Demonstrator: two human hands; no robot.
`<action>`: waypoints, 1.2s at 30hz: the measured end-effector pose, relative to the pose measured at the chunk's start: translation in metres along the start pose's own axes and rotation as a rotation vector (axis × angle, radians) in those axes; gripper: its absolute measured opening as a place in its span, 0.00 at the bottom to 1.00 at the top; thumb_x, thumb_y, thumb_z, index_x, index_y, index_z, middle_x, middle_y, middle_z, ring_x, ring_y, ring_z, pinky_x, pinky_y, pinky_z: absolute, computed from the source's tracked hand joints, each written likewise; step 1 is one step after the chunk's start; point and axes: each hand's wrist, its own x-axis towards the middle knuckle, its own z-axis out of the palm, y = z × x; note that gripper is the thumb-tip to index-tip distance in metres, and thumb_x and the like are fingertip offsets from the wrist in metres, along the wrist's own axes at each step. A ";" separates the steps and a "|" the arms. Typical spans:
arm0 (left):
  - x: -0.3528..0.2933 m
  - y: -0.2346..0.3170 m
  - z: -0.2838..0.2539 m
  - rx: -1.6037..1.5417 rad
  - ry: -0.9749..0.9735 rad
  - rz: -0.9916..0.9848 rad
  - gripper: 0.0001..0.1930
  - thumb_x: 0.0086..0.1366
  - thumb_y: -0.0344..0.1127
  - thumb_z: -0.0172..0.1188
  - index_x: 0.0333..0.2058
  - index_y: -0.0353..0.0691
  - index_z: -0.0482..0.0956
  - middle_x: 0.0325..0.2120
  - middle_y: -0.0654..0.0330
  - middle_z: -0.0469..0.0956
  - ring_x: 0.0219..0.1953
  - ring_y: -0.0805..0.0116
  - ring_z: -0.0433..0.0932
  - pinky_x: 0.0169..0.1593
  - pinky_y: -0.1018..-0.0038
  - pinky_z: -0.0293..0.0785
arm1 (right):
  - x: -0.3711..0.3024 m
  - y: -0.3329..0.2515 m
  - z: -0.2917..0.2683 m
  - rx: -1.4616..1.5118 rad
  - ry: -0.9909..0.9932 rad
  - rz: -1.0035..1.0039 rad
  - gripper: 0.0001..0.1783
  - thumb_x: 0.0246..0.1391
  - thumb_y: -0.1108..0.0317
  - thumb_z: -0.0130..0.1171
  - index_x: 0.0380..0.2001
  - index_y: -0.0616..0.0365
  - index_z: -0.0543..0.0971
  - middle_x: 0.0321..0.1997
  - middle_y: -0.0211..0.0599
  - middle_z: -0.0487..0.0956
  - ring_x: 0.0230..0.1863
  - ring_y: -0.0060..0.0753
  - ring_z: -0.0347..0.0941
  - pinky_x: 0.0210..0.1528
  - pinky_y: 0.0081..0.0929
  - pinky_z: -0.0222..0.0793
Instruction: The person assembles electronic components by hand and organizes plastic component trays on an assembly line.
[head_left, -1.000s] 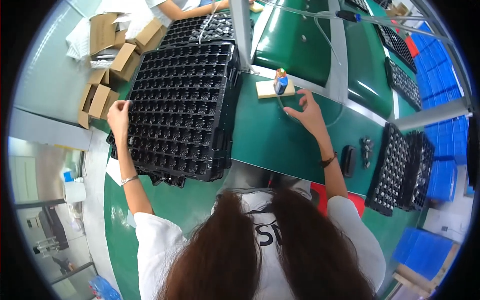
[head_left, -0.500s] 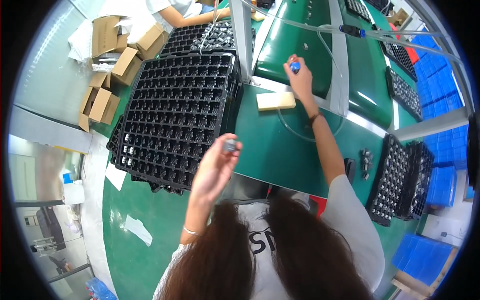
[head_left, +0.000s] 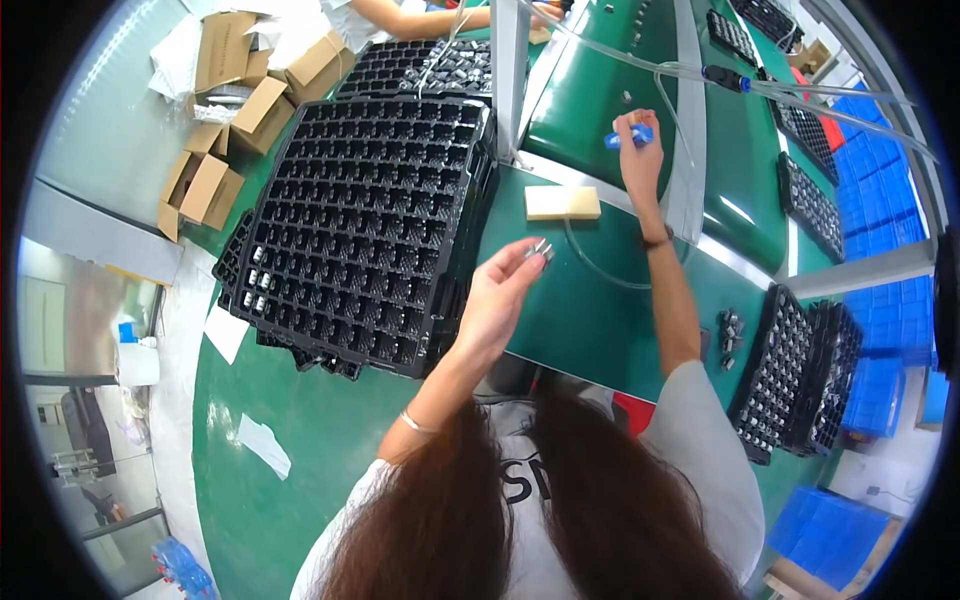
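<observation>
My left hand (head_left: pixel 497 305) is closed, pinching a small silvery metal part (head_left: pixel 540 251) between thumb and fingers above the green tabletop (head_left: pixel 590 320). My right hand (head_left: pixel 641 165) grips a small blue tool (head_left: pixel 628 136) near the green conveyor belt (head_left: pixel 570 110); its exact kind cannot be made out. To the left of my left hand lies a stack of large black compartment trays (head_left: pixel 370 215). Several small metal parts (head_left: pixel 257 280) stand in the top tray's near-left corner, while its other pockets look bare. Between my hands, slightly farther off, rests a pale yellow sponge block (head_left: pixel 562 203).
A metal post (head_left: pixel 509 80) rises beside the tray stack. Clear tubing (head_left: pixel 610 282) loops over the tabletop. At right are loose metal parts (head_left: pixel 730 335) and a filled black tray (head_left: pixel 768 375). Cardboard boxes (head_left: pixel 260 112) stand far left. Another person's arm (head_left: pixel 430 20) reaches in at the top.
My left hand has moved right and away from the tray's edge, carrying the metal part over the tabletop. My right hand has shifted a little right, and the blue tool has turned sideways.
</observation>
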 end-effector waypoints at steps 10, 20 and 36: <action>-0.009 -0.002 0.006 0.112 -0.032 0.034 0.17 0.58 0.30 0.60 0.46 0.32 0.73 0.36 0.63 0.76 0.38 0.79 0.71 0.46 0.82 0.65 | -0.141 -0.166 -0.050 0.556 -0.423 0.386 0.13 0.58 0.65 0.46 0.42 0.61 0.70 0.38 0.31 0.74 0.39 0.20 0.70 0.42 0.18 0.65; -0.021 -0.002 0.000 0.006 0.011 -0.043 0.17 0.57 0.30 0.61 0.45 0.33 0.74 0.35 0.64 0.76 0.37 0.80 0.70 0.44 0.82 0.66 | -0.163 -0.175 -0.049 0.627 -0.372 0.306 0.12 0.57 0.66 0.47 0.41 0.61 0.70 0.35 0.31 0.73 0.37 0.19 0.70 0.40 0.17 0.66; -0.053 0.044 -0.029 0.377 0.092 0.267 0.24 0.58 0.28 0.58 0.54 0.36 0.66 0.49 0.59 0.71 0.52 0.70 0.68 0.56 0.75 0.62 | -0.124 -0.103 -0.012 0.245 -0.243 0.256 0.15 0.56 0.63 0.54 0.41 0.64 0.72 0.34 0.30 0.76 0.35 0.19 0.70 0.38 0.19 0.66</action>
